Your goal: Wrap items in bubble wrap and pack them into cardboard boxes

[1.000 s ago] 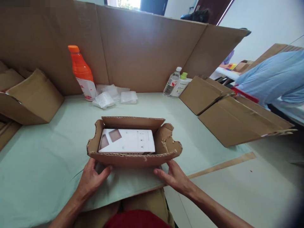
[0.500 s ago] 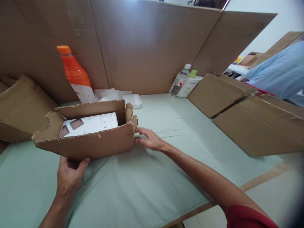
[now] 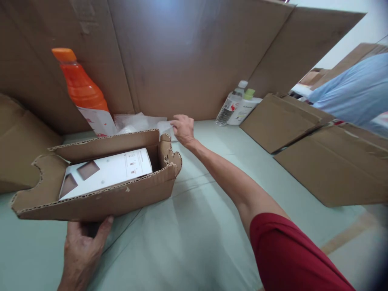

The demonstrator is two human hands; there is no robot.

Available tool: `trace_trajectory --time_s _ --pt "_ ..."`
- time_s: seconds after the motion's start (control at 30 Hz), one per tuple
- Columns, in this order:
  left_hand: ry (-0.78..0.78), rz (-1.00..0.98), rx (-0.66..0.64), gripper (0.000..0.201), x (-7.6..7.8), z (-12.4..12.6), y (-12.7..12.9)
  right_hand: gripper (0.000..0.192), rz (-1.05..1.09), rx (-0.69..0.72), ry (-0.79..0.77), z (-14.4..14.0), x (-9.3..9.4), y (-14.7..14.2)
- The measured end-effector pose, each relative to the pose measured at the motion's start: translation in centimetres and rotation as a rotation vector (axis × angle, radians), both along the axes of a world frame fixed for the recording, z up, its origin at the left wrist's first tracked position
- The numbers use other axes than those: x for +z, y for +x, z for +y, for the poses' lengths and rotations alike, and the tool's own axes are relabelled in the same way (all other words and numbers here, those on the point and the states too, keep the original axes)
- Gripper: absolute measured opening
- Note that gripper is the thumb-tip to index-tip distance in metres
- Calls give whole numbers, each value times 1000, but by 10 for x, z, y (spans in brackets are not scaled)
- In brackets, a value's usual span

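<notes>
The brown box (image 3: 118, 198) sits on the left of the tabletop (image 3: 194, 230), open at the top. It is made of stiff cardboard, and its rims are rough, with wavy ribs showing. One end dips in a round curve, and the other is torn and bumpy. Inside lies a white carton (image 3: 106, 173), smooth and flat, with brown squares on it.

The left hand (image 3: 83, 246) is at the box's low front edge, thumb and fingers spread apart. Its fingertips are hidden, so I can't tell if its grip is tight. The right hand (image 3: 183, 129) is past the box, fingers bent at the thin, see-through plastic (image 3: 164, 128). I can't tell if its grip has closed on it.

More crinkly plastic (image 3: 138, 122) lies behind the box, next to a tall orange bottle (image 3: 86, 93). A clear, ridged bottle (image 3: 229, 107) leans by a white bottle (image 3: 243, 112) with a green cap.
</notes>
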State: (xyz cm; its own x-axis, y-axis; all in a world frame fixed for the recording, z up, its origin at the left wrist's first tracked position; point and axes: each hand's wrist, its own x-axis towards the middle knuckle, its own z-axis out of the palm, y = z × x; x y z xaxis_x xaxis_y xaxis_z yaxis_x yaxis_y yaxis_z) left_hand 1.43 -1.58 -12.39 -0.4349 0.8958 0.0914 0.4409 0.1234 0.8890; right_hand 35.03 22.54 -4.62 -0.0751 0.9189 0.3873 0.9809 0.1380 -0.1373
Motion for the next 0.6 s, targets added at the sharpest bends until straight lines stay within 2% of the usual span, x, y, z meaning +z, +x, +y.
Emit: trace_trajectory --time_s 0.07,0.13,0.2,0.27,0.33,0.43,0.5,0.53,0.6 --pt "4 -22 -18 78 3 1 2 38 62 -72 114 -17 20 20" --pt "8 -30 -41 76 7 1 2 38 101 -84 213 -42 46 39" --pt "22 -22 -60 75 9 1 3 36 123 -9 262 -76 70 52" --pt "39 -18 -72 75 10 2 3 34 141 134 252 -118 81 55" --pt "61 -40 -99 71 9 3 2 32 160 305 180 -166 72 51" --pt "111 -108 -164 62 6 3 -1 31 148 524 -44 -244 35 41" --pt "144 -144 -189 61 4 1 -2 35 127 612 -212 -295 12 37" --pt "156 -150 -191 62 4 -1 -2 39 135 633 -286 -319 7 37" --pt "161 -138 -189 65 5 -6 -1 44 208 648 -425 -357 10 38"
